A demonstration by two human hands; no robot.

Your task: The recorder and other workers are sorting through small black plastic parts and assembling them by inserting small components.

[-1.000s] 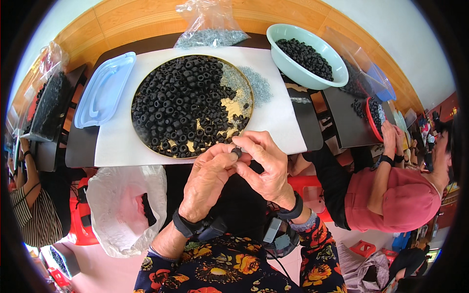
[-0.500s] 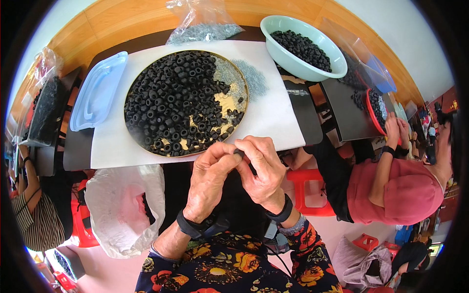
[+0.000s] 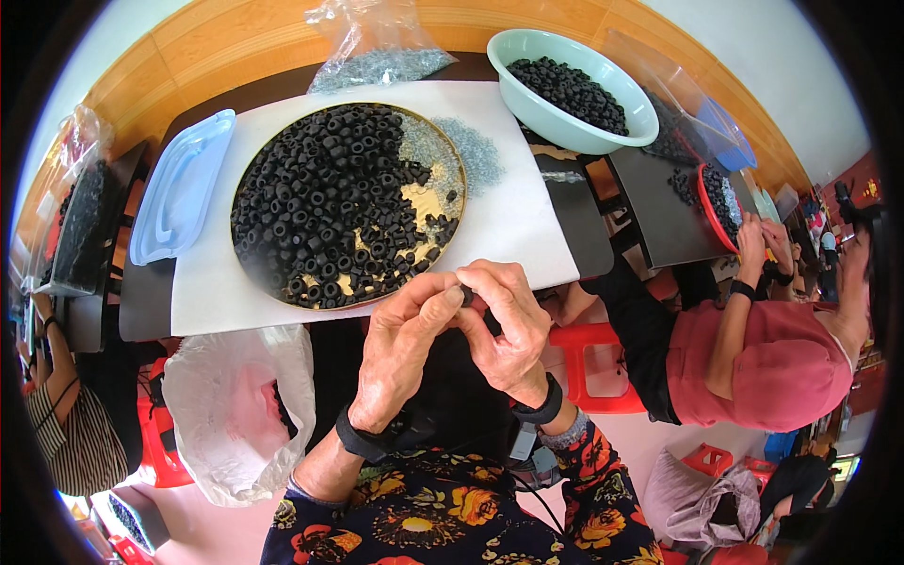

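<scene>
Fingertips (image 3: 458, 295) of the left hand (image 3: 397, 341) and right hand (image 3: 510, 330) pinch one small dark piece (image 3: 468, 296) between them, just short of the surface's near edge; its form is mostly covered. Judged by the matte black rings (image 3: 315, 193) heaped on the round gold tray (image 3: 420, 204) beyond, it should be light, rubbery, slightly yielding, neither slippery nor fragile. Recommended hold: outer wall, opening unobstructed. Tiny clear pieces (image 3: 482, 158) lie farther right on white sheeting (image 3: 532, 247); these look hard, slick, and suited to fingertip pickup.
</scene>
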